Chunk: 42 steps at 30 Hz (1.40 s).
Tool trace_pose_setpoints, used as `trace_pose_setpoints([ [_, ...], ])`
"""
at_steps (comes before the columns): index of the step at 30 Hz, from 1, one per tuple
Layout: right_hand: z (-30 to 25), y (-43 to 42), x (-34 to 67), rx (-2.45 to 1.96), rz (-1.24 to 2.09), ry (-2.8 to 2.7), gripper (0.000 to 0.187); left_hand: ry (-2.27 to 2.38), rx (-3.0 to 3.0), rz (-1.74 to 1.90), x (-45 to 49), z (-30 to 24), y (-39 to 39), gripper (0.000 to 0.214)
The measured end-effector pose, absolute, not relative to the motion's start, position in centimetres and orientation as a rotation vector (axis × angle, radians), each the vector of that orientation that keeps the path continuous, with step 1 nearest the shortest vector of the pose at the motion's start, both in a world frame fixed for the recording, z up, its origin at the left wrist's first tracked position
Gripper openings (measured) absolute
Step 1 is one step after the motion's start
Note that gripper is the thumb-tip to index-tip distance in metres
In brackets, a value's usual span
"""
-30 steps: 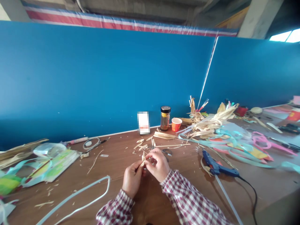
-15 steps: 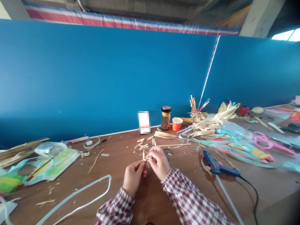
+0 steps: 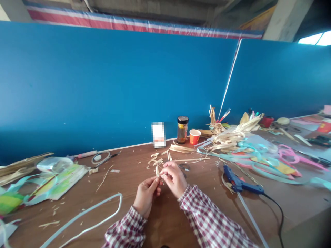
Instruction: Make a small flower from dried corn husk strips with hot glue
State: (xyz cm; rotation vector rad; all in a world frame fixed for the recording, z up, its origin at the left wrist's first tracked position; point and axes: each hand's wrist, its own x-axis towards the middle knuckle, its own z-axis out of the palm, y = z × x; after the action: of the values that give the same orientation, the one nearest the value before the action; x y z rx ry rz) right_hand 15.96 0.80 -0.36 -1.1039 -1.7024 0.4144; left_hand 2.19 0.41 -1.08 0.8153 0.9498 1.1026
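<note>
Both my hands meet over the middle of the brown table (image 3: 144, 234), wearing red-and-white checked sleeves. My left hand (image 3: 145, 196) pinches the lower end of a small pale strip of dried husk (image 3: 157, 171). My right hand (image 3: 173, 178) has its fingers curled and pinched on the same little husk piece from the right. The piece stands roughly upright between the fingertips. Loose husk scraps (image 3: 157, 160) lie on the table just beyond my hands.
A blue glue gun (image 3: 239, 183) with black cord lies to the right. Behind it spread husk bundles (image 3: 230, 136) and teal and pink ribbons (image 3: 261, 156). A jar (image 3: 182, 130) and orange paper cup (image 3: 194, 136) stand by the blue wall. A white looped tube (image 3: 85, 215) and plastic packets (image 3: 55, 177) lie left.
My hands stay pinched on the husk piece, turning it slightly; it now sits a little more upright between the fingertips. Nothing else on the table has moved.
</note>
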Motion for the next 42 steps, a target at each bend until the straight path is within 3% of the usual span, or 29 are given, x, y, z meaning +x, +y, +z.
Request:
trace_pose_setpoints([
  [20,0.2,0.5,15.6,-0.914,0.910,-1.475,0.004,0.859,0.817,1.088,1.6,-0.9,0.5,0.027],
  [42,0.6,0.4,15.4,-0.949,0.867,-1.502,0.003,0.942,0.801,1.120,1.8,-0.9,0.5,0.031],
])
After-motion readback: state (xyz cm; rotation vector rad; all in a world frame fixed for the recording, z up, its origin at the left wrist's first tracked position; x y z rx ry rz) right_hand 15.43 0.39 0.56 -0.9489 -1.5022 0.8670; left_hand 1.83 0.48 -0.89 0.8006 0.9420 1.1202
